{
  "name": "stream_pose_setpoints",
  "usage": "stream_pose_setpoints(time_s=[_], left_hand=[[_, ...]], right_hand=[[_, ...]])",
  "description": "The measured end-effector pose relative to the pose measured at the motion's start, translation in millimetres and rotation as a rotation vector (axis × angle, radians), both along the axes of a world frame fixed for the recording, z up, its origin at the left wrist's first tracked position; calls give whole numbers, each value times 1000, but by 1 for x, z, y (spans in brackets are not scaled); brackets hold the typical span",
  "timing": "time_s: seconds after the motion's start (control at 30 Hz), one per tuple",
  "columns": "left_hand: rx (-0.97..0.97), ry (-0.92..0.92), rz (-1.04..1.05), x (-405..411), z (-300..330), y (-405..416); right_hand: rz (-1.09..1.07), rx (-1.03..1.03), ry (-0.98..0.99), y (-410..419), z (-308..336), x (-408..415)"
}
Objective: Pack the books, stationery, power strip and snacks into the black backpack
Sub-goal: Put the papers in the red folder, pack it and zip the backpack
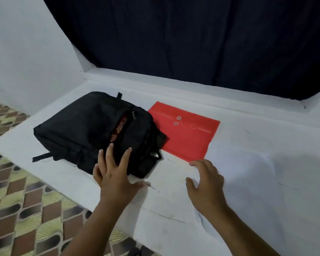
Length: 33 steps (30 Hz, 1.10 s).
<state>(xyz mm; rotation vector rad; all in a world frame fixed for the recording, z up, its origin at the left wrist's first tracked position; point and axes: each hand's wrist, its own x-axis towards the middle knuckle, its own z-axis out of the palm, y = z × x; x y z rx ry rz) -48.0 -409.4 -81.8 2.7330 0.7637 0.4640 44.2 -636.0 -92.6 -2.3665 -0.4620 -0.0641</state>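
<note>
Red folder [186, 131] touching black backpack [92, 130], curtain [192, 43] behind

The backpack [92, 130] was plain black, and through its open zip showed something patterned in red and orange [119, 127]. Just right of the backpack lay a bright red folder [185, 132] with two pale pink discs and a thin pale string. Under the backpack the slab [248, 182] was white. Behind it hung a dark navy curtain [192, 39]. Left of the backpack, the floor [17, 209] bore a repeating pattern of brown, yellow-green and black.
</note>
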Motion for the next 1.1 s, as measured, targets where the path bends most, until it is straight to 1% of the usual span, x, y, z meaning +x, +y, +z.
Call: stream_pose_setpoints(time_s=[0.07, 0.13, 0.2, 0.3, 0.37, 0.43, 0.53, 0.6, 0.7, 0.77, 0.83, 0.97, 1.1], left_hand=[[50, 40, 12, 1, -2, 29], [75, 25, 19, 5, -3, 56], [96, -13, -39, 12, -7, 77], [184, -55, -153, 17, -13, 94], [194, -109, -183, 21, -9, 101], [172, -211, -193, 26, 8, 114], [55, -364, -174, 38, 45, 144], [-55, -406, -143, 44, 64, 164], [-218, -468, -97, 50, 75, 187], [-352, -501, -58, 53, 77, 197], [-447, -510, -38, 56, 78, 205], [-533, -516, -37, 61, 81, 214], [-581, -526, -40, 66, 78, 224]], right_hand=[[18, 19, -7, 22, 0, -1], [27, 38, -20, 41, -1, -2], [11, 41, -12, 57, -2, -1], [-51, 28, 33, 78, -3, 0], [-82, 32, 44, 92, -3, -3], [-89, 55, 42, 105, -3, -7], [-94, 81, 50, 124, -3, -12], [-85, 56, 47, 136, -4, -15], [-30, -61, 55, 153, -5, -22], [-4, -183, 102, 163, -8, -21], [-4, -325, 144, 167, -12, -13], [-52, -514, 226, 162, -14, 15], [-130, -569, 234, 158, -11, 41]])
